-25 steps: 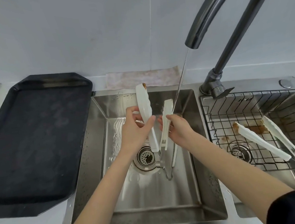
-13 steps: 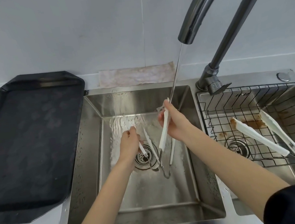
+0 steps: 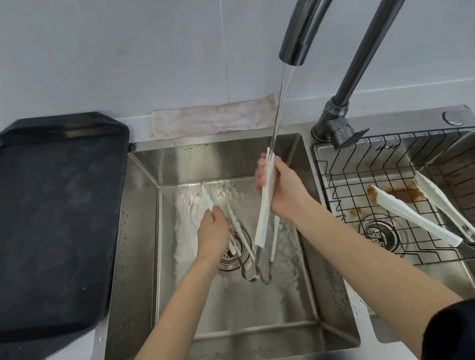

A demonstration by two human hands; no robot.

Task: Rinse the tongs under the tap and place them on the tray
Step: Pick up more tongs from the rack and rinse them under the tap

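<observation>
So there are two white tongs in the left sink basin [image 3: 147, 209], both standing with their metal hinge loops down near the drain and their tips pointing up and away. The right tongs [image 3: 265, 206] run steeply up toward the water stream [image 3: 280, 108], and the stream lands right at their top end. The right hand [image 3: 283, 187] is wrapped around the upper part, fingers curled tight on the white plastic arm. The left tongs [image 3: 238, 233] lean up-left, arms splayed, scalloped edges showing, a bit of brown on one tip. The left hand [image 3: 213, 233] grips them around the middle, fingers closed on them.

The basin is brushed steel, wet. A dark curved tap [image 3: 314, 14] arches overhead. On the left counter sits a black matte tray [image 3: 44, 227] with cut corners. In the right basin a black wire rack [image 3: 407, 159] holds a third pair of tongs [image 3: 414, 215], sauce smeared around the tips.
</observation>
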